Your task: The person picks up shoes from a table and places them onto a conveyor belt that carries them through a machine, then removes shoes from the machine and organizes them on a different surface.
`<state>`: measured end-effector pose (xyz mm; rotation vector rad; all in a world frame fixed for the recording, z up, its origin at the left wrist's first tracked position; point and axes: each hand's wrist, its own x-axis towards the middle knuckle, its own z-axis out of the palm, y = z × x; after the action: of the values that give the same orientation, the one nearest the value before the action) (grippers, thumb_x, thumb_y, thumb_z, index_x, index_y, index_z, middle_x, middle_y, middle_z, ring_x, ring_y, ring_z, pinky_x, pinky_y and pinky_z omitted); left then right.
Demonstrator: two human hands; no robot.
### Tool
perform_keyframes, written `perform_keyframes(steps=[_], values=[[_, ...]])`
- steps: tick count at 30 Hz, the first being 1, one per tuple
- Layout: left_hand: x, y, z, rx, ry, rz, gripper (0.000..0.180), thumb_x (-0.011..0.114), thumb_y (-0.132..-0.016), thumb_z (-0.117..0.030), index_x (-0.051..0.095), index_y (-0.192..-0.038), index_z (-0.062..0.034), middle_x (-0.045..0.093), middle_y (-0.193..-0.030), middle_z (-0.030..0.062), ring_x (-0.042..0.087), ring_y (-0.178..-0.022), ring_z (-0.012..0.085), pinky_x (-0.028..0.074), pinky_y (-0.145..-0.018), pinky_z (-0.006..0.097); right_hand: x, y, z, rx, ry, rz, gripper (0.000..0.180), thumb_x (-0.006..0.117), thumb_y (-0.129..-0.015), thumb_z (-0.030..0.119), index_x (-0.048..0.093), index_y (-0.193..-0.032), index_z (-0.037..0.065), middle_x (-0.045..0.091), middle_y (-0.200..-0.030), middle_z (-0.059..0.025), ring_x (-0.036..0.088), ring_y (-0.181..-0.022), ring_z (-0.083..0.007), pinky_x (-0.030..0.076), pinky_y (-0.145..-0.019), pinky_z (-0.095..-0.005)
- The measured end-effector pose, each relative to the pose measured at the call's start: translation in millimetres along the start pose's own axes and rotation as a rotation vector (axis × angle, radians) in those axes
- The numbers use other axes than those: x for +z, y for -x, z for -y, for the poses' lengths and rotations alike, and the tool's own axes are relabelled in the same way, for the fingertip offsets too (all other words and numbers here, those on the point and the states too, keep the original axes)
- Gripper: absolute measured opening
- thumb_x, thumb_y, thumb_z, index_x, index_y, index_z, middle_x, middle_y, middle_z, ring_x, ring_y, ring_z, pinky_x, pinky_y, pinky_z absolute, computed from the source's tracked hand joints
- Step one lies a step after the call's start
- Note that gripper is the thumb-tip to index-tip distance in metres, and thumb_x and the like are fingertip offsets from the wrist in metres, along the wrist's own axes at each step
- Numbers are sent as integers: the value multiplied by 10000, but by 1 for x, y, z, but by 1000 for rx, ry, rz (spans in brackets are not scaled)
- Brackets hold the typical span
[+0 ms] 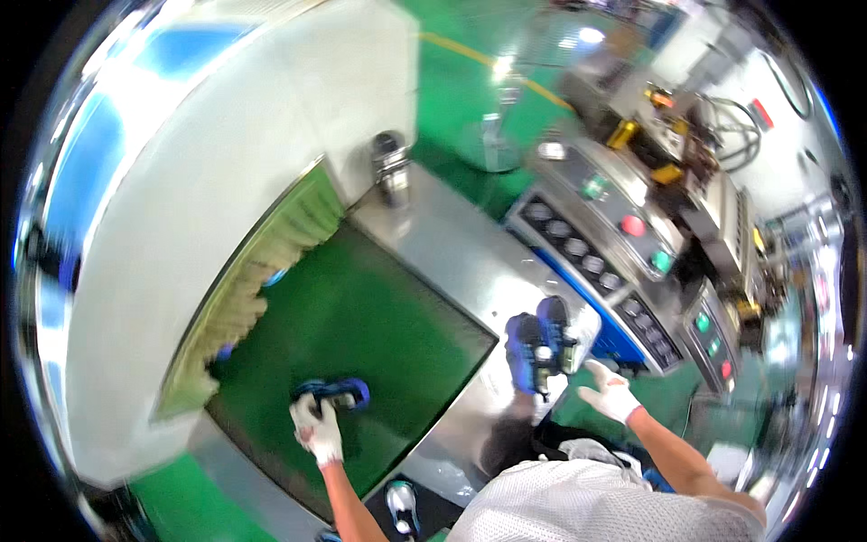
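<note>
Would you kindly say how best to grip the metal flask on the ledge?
Probably grip the flask around its silver body, below the dark lid, coming from the right: it looks upright and cylindrical, and the white housing stands close on its left.

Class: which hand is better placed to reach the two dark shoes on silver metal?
Probably the right white-gloved hand, open beside the dark shoes. The left white-gloved hand is farther off, at a blue-black shoe.
</note>
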<state>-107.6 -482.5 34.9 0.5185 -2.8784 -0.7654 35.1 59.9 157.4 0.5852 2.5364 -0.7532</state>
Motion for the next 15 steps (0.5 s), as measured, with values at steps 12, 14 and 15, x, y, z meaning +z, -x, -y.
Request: perform_keyframes(steps=[12, 14, 15], values=[[12, 188, -401, 1157, 410, 724, 283, 844, -762, -152, 722, -989, -36, 697, -941, 142, 673, -892, 327, 556, -797, 415, 7, 24, 0, -262, -397, -261, 548, 702, -820, 211, 532, -1302, 13, 678, -1118, -267, 680, -1054, -420, 552, -897, -429], [21, 201, -448, 1306, 524, 736, 403, 846, -795, -162, 687, -1132, -11, 679, -1079, 172, 668, -1013, 335, 550, -877, 418, -37, 46, -24, -111, -613, -241, 648, 777, -796, 355, 553, -1315, 37, 710, -1021, -220, 714, -972, -347, 562, -861, -400], [20, 208, -470, 1297, 554, 737, 447, 840, -802, -154, 664, -1185, -5, 659, -1139, 186, 660, -1047, 333, 552, -897, 416, -98, 80, -24, 127, -752, -24, 770, 817, -748, 506, 586, -1306, 27, 710, -1059, -192, 706, -947, -251, 556, -855, -369]])
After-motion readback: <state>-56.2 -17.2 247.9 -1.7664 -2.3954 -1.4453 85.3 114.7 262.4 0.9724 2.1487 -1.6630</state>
